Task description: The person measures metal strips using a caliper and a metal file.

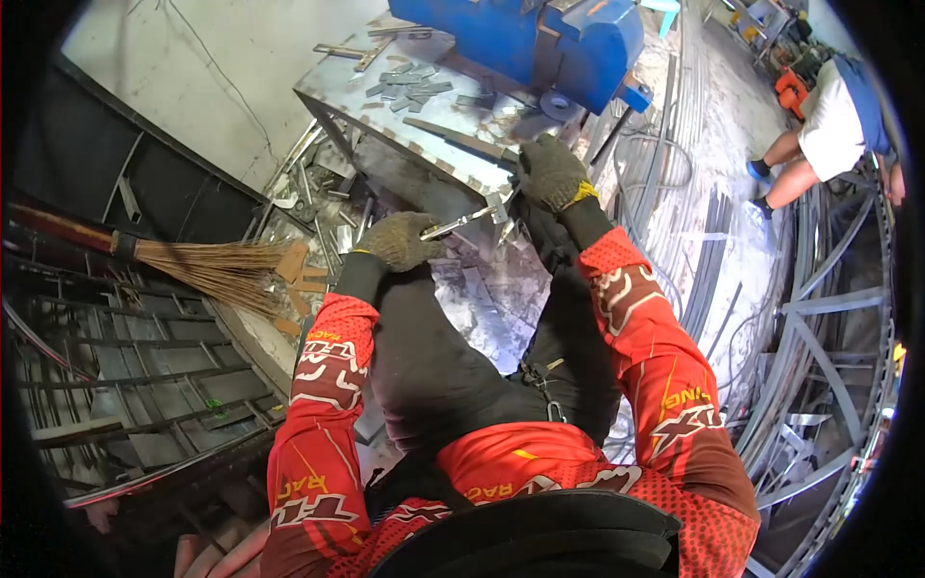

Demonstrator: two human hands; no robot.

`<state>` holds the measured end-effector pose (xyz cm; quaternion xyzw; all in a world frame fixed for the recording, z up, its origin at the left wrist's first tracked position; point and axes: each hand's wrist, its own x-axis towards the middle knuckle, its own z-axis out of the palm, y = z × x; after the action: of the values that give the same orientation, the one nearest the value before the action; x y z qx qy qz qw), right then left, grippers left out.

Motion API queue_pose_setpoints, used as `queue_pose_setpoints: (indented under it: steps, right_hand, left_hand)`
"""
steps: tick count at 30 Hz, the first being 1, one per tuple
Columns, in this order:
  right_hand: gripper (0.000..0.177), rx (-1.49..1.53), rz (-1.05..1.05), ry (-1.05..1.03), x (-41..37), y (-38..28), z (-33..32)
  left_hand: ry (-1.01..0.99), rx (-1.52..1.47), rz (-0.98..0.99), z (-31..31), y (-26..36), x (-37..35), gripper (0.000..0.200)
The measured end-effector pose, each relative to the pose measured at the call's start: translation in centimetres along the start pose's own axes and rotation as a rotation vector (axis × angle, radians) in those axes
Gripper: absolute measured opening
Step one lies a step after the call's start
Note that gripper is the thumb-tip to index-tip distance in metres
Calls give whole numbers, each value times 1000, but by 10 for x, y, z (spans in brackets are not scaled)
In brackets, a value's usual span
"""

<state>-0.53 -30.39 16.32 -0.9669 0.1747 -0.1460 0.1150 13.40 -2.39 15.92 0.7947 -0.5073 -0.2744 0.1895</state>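
Observation:
My left hand [400, 241], in a grey knit glove, is closed around the handles of silver pliers [461, 223]. At the jaws of the pliers is a small flat metal piece [496, 207]. Close by on the right, my right hand [554, 173], also gloved, has its fingers curled by the near end of a long dark flat bar [458, 140], which looks like a file. The bar slants across the bench edge. What the right fingers close on is partly hidden by the glove.
A metal bench [332, 91] ahead carries loose flat metal pieces [409, 87] and a blue machine [520, 43]. A straw broom [202, 260] lies left, near a metal rack [145, 376]. Long metal bars [708, 255] cover the right floor; another person [833, 120] is beyond.

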Motion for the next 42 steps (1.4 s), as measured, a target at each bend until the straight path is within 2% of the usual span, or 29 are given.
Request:
queue_pose_setpoints:
  steps: [2, 4, 5, 7, 8, 10, 11, 13, 14, 17, 19, 20, 23, 29, 32, 36, 39, 42]
  right_hand:
    - [30, 34, -38, 46, -15, 10, -11]
    - [28, 275, 24, 168, -47, 12, -16]
    - [28, 276, 25, 163, -64, 8, -19]
    - [29, 512, 66, 105, -103, -3, -24]
    - [29, 512, 70, 97, -118, -9, -25]
    - [34, 399, 256, 34, -149, -24, -24]
    - [34, 400, 259, 28, -163, -25, -16]
    - [47, 359, 87, 260, -184, -30, 3]
    - [47, 362, 80, 253, -193, -33, 2]
    - [70, 265, 204, 29, -209, -46, -21]
    - [70, 231, 190, -36, -218, -44, -26]
    - [70, 199, 176, -93, -219, -43, -28]
    - [66, 115, 147, -69, -196, -35, -12]
    - [57, 96, 6, -9, -97, -43, 4]
    - [55, 77, 66, -103, -114, -47, -14]
    - [64, 149, 82, -38, -187, -35, -40]
    - [68, 70, 126, -126, -205, -29, -41]
    - [66, 100, 109, -63, -156, -33, -25]
  left_hand:
    - [-5, -44, -16, -1, 4, -1, 48]
    - [-13, -94, -39, 3, 2, -2, 50]
    - [-8, -91, -65, 5, -1, -1, 51]
    - [-11, -96, -95, 7, 0, 1, 51]
    - [-39, -96, -119, 2, 6, 2, 55]
    - [-81, -104, -152, 1, 9, 2, 60]
    - [-125, -104, -157, -1, 8, 5, 61]
    - [-197, -106, -158, -6, 5, 7, 62]
    - [-193, -111, -165, -9, 4, 9, 62]
    - [-241, -90, -149, -10, -1, 12, 60]
    - [-238, -95, -89, -8, -5, 14, 59]
    - [-236, -107, -88, -6, -6, 14, 59]
    - [-205, -93, -99, -7, -3, 11, 58]
    - [-210, -134, -96, -11, 2, 8, 57]
    - [-207, -101, -110, -13, -2, 10, 57]
    - [-220, -151, -85, -10, -9, 11, 57]
    - [-210, -168, -121, -15, 3, 6, 56]
    - [-161, -168, -123, -7, 5, 4, 54]
